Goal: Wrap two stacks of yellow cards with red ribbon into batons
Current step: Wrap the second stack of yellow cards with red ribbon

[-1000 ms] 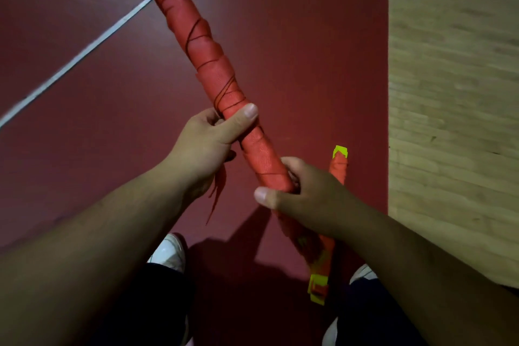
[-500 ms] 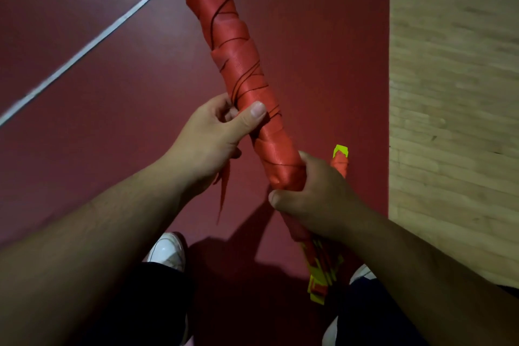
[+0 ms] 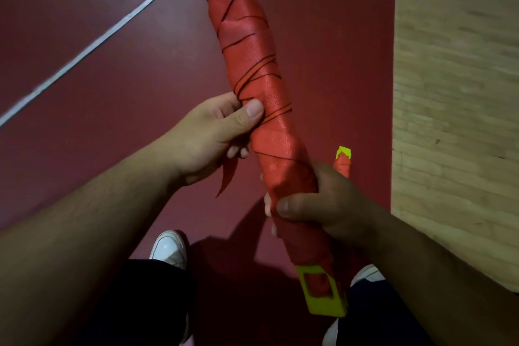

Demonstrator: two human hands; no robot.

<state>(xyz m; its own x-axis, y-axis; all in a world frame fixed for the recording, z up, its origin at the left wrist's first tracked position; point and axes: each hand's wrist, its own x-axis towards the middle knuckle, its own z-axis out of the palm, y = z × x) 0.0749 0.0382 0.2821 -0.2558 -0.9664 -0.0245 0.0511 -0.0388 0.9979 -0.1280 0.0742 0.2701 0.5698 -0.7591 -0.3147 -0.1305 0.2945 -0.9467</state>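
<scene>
Head view: I stand on the red floor [image 3: 84, 126] and hold the baton [image 3: 250, 64] slantwise in front of me. Its far end leaves the top of the picture and its near end sits by my right leg.

State, left to right:
- Left hand [image 3: 209, 140]: my fingers are curled round the baton at mid-length, with the thumb flat on the wrap. A loose ribbon tail [image 3: 229, 177] hangs from under these fingers. I cannot tell whether they pinch it.
- Right hand [image 3: 325, 205]: it is closed round the baton closer to me, with the thumb across the near face. The yellow cards [image 3: 323, 300] stick out bare below it.
- Second baton [image 3: 343, 167]: it lies on the floor just beyond the right hand, with only its yellow-ended far tip showing.

Faults to expect, in my judgement:
1. The tail is unsecured. If the left hand eases, the last turns may slacken and unwind.
2. The turns cross at uneven angles. Twisting one hand against the other could shift them and open gaps.
3. The near end is uncovered. With the baton tipped this way and a weak right-hand grip, the cards could slide out.

Containers: none in view. Only the ribbon wrap holds anything, namely the cards, which are visible at the near end alone.
</scene>
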